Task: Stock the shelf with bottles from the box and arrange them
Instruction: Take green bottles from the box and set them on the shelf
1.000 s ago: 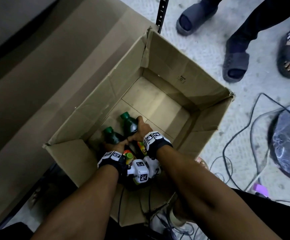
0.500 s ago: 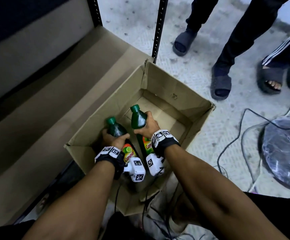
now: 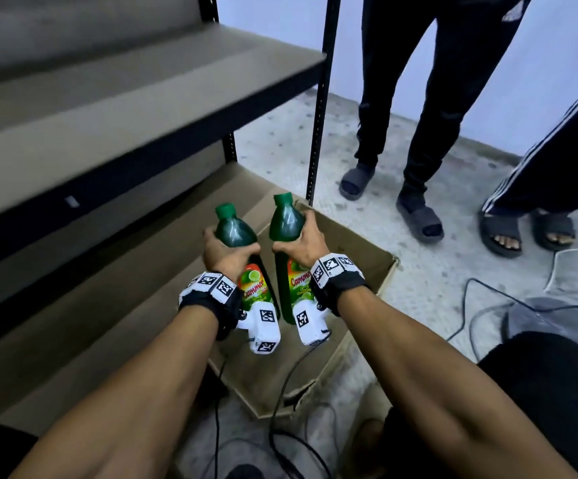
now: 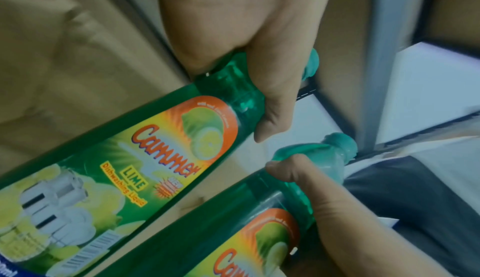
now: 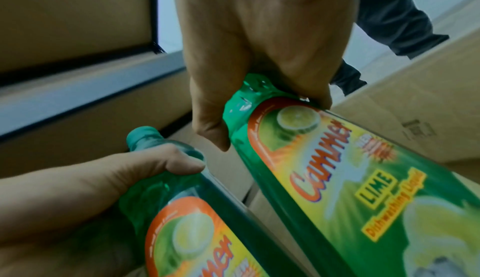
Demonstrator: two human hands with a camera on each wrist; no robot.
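Observation:
Two green lime dishwashing-liquid bottles with green caps are held upright, side by side, above the open cardboard box (image 3: 370,261). My left hand (image 3: 227,252) grips the neck of the left bottle (image 3: 235,231), whose label shows in the left wrist view (image 4: 161,148). My right hand (image 3: 303,245) grips the neck of the right bottle (image 3: 285,221), whose label faces the right wrist camera (image 5: 337,168). The brown shelf board (image 3: 142,98) lies to the upper left, above and beyond both bottles. The inside of the box is mostly hidden by my arms.
A black shelf upright (image 3: 320,133) stands just behind the box. A lower shelf board (image 3: 90,323) lies to the left of the box. Two people's legs in sandals (image 3: 418,219) stand on the floor to the right. Cables (image 3: 470,305) trail across the floor.
Both hands have lifted their bottles up out of the box, from its bottom to above its rim. The head view has tilted up, bringing the shelf into sight.

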